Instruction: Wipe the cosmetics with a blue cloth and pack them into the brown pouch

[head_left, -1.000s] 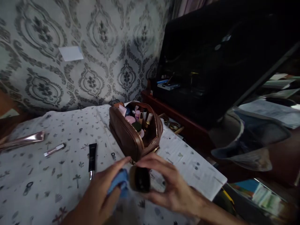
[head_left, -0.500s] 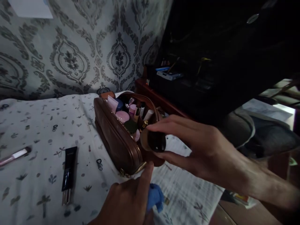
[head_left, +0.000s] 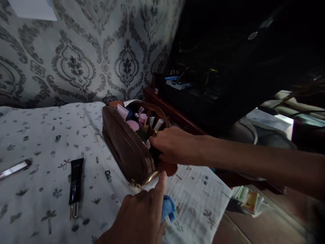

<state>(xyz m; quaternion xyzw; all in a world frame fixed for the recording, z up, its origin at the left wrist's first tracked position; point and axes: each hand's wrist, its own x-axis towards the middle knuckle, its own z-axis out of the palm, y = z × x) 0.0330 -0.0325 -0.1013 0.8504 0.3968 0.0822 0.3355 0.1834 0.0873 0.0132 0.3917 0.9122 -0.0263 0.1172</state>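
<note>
1. My right hand [head_left: 169, 145] in bag [head_left: 124, 145]; fingertips hidden, can't tell grip.
2. My left hand [head_left: 142, 211] curls round cloth [head_left: 169, 207], index extended.
3. Bag on sheet [head_left: 83, 137], opening up, long axis far-left to near-right.

We see the bag [head_left: 124, 149] on the cloth [head_left: 43, 135], cosmetics [head_left: 132, 125] inside it, the tube [head_left: 76, 183] at its left, the wall [head_left: 101, 34] behind.

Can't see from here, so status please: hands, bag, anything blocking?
Right hand in open bag, grasp hidden. Left hand holding blue cloth. Right hand hides part of the bag's inside.
</note>
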